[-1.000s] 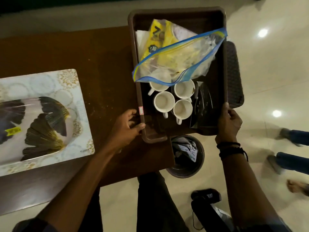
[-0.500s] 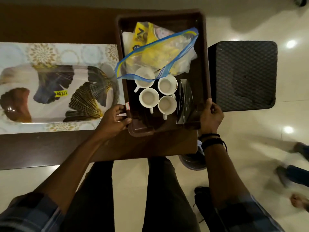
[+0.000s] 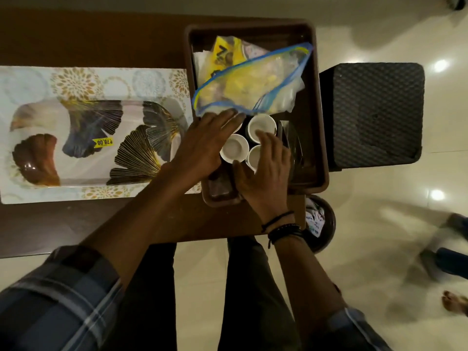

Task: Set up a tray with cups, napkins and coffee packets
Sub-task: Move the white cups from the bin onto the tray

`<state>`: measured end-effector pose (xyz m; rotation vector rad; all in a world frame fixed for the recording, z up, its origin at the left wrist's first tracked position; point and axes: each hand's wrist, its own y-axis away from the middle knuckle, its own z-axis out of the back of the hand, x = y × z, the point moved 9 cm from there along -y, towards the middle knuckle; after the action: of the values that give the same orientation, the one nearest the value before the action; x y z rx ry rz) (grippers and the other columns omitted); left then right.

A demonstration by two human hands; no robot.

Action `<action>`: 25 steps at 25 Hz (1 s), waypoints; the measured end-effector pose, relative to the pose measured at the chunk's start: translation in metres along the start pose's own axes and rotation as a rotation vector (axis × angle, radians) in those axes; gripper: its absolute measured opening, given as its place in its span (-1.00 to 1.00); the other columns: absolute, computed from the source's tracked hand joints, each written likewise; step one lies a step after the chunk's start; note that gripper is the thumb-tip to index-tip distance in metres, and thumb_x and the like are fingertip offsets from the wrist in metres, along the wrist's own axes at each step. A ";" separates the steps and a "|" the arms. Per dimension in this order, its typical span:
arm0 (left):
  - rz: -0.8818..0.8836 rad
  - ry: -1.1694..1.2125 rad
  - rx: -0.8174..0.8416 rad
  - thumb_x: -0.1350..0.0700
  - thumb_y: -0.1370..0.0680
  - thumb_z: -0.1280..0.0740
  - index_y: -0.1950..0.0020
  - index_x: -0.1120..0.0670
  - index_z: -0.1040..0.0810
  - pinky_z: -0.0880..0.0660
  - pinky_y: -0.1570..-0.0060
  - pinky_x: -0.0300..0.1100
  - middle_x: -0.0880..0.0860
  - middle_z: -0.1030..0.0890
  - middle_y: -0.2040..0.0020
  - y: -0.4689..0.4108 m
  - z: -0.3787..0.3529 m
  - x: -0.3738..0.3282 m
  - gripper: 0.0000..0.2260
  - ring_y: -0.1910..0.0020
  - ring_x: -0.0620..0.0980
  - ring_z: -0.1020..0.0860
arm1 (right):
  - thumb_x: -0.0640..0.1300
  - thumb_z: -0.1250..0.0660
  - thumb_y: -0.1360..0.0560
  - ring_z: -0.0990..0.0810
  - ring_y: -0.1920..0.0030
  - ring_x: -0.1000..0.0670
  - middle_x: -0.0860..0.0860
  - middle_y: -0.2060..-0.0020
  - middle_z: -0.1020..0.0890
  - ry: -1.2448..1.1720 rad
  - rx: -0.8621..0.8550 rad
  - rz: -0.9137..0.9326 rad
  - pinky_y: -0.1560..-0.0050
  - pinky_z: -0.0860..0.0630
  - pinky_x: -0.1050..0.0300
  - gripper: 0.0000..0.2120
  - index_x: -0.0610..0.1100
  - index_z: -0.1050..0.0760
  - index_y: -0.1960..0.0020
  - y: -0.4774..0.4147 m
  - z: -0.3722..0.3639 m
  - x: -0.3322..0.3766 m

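Two hands reach into the brown tub (image 3: 315, 102) at the right end of the dark table (image 3: 101, 36). The left hand (image 3: 202, 145) lies flat with its fingers spread over the far-left cup, which it mostly hides; whether it touches that cup cannot be told. The right hand (image 3: 266, 171) hovers with fingers loosely spread over the near-right cup (image 3: 253, 157), gripping nothing that shows. Two more white cups show plainly: one (image 3: 234, 148) between the hands and one (image 3: 262, 124) farther back. Behind the cups lies a clear zip bag (image 3: 253, 82) holding yellow packets, with white napkins (image 3: 201, 59) at its far-left side. The patterned tray (image 3: 83, 115), still film-wrapped and bearing a yellow price sticker (image 3: 102, 142), rests on a floral placemat (image 3: 76, 79) just left of the tub.
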<state>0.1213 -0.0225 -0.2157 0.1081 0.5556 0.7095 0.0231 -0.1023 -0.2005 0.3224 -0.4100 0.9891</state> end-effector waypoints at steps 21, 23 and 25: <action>0.016 -0.224 0.138 0.27 -0.30 -0.46 -0.46 0.05 -0.22 -0.38 -0.17 0.31 0.26 -0.26 -0.40 -0.038 -0.014 0.013 -0.22 -0.35 0.31 -0.27 | 0.01 -0.56 -0.23 -0.43 -0.20 0.01 -0.07 -0.20 -0.41 -0.297 0.021 -0.334 -0.14 -0.49 0.14 -0.36 -0.09 -0.43 -0.24 0.026 -0.001 -0.012; 0.021 -0.222 0.072 0.30 -0.33 -0.42 -0.41 0.07 -0.28 -0.40 -0.18 0.28 0.25 -0.27 -0.41 -0.035 -0.010 0.011 -0.33 -0.34 0.30 -0.28 | -0.03 -0.57 -0.24 -0.36 -0.13 0.15 -0.06 -0.21 -0.40 -0.298 0.019 -0.343 -0.11 -0.38 0.38 -0.36 -0.08 -0.43 -0.25 0.030 0.004 -0.014; -0.009 -0.198 0.052 0.33 -0.36 -0.40 -0.39 0.09 -0.31 -0.43 -0.16 0.23 0.19 -0.25 -0.46 -0.026 -0.008 0.007 -0.37 -0.35 0.26 -0.29 | -0.05 -0.58 -0.24 -0.32 -0.05 0.22 -0.05 -0.21 -0.40 -0.290 0.010 -0.361 -0.02 -0.29 0.59 -0.36 -0.08 -0.43 -0.25 0.032 0.011 -0.016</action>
<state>0.1369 -0.0386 -0.2334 0.2220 0.3844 0.6673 -0.0134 -0.1025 -0.1956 0.5319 -0.5858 0.5915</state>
